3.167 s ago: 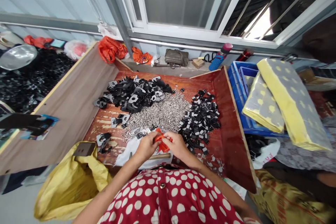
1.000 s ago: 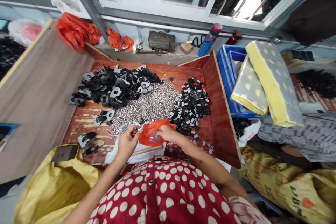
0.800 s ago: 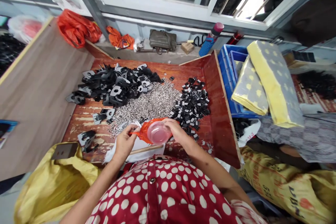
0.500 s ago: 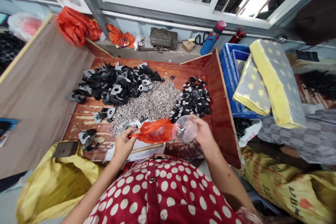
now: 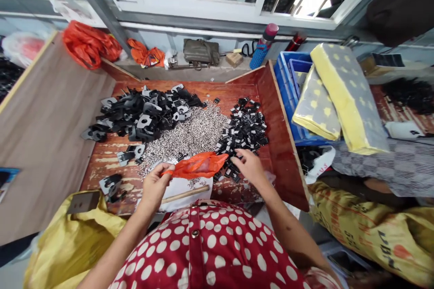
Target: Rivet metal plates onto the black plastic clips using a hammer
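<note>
My left hand (image 5: 154, 185) pinches one end of a crumpled orange plastic bag (image 5: 198, 165) and holds it just above the tray. My right hand (image 5: 249, 167) hovers with fingers spread over the near edge of a pile of small black clips (image 5: 244, 126); I see nothing in it. Left of the clips lies a heap of small silver parts (image 5: 195, 132). A pile of larger black brackets (image 5: 144, 110) sits further left. Under the bag lie a white cloth (image 5: 179, 187) and a wooden stick (image 5: 186, 193).
The red wooden tray (image 5: 271, 113) has raised sides. A yellow bag (image 5: 68, 244) with a dark flat plate (image 5: 83, 196) sits lower left. A blue crate (image 5: 283, 86) with yellow-grey cushions (image 5: 346, 95) stands right, above a yellow sack (image 5: 373, 235). A pouch (image 5: 200, 52) and bottle (image 5: 262, 45) rest on the ledge.
My right hand drew a clear round cup out of the orange bag, carried it right, and now reaches over the black clips without it. My left hand kept hold of the bag.
</note>
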`<state>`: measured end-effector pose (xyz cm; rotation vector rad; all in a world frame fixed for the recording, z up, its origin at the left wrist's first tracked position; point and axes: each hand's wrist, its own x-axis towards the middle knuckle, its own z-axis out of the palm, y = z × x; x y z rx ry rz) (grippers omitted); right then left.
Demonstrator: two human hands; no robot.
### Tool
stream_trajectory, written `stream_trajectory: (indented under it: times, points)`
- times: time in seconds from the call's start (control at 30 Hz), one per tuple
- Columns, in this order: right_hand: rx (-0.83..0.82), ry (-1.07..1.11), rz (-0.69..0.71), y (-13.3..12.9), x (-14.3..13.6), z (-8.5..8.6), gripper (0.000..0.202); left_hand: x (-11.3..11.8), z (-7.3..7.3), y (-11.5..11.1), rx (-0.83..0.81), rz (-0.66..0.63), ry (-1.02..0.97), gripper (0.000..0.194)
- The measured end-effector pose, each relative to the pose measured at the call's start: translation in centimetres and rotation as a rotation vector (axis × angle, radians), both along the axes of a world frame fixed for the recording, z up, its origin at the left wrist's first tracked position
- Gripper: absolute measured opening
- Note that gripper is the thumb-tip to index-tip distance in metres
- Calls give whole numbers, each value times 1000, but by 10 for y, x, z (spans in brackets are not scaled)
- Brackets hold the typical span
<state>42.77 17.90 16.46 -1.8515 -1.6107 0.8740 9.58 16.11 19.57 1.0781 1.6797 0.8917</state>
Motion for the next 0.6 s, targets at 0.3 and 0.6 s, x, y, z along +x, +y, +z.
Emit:
stream_trajectory:
  times: [0.3,0.6]
  points:
    - [73,235,180,18,-76,15,17,-11,33,-14,176,-136,162,18]
    - [-12,516,398,20,-103,55,41,-5,51,-25,358,-352,205,8]
